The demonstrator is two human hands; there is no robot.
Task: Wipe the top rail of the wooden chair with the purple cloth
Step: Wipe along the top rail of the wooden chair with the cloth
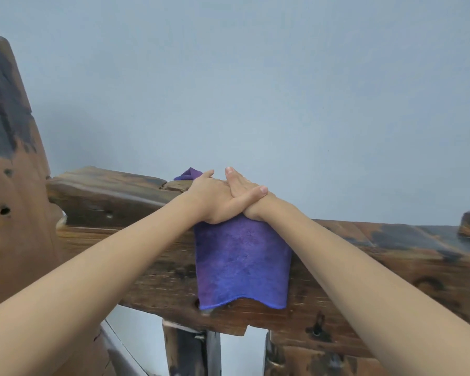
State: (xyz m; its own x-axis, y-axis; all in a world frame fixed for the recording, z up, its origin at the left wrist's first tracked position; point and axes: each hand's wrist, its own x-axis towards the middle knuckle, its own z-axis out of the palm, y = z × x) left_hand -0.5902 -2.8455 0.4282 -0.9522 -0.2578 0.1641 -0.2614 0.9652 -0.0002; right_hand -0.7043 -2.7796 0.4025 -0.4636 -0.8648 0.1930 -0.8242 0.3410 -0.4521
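Head view, looking forward and down: a heavy, dark top rail [377,256] of a wooden chair runs left to right across the frame, with a pale wall behind; a purple cloth [242,264] is draped over the rail near its middle, most of it hanging down the near face, a small corner peeking up behind the hands; the right hand [239,185] lies flat on the cloth on top of the rail, fingers straight; the left hand [215,202] lies across it, fingers extended and its thumb over the right wrist, both pressing down rather than gripping; the rail's long axis stretches away on both sides of the hands, so the next stroke likely slides sideways along it.
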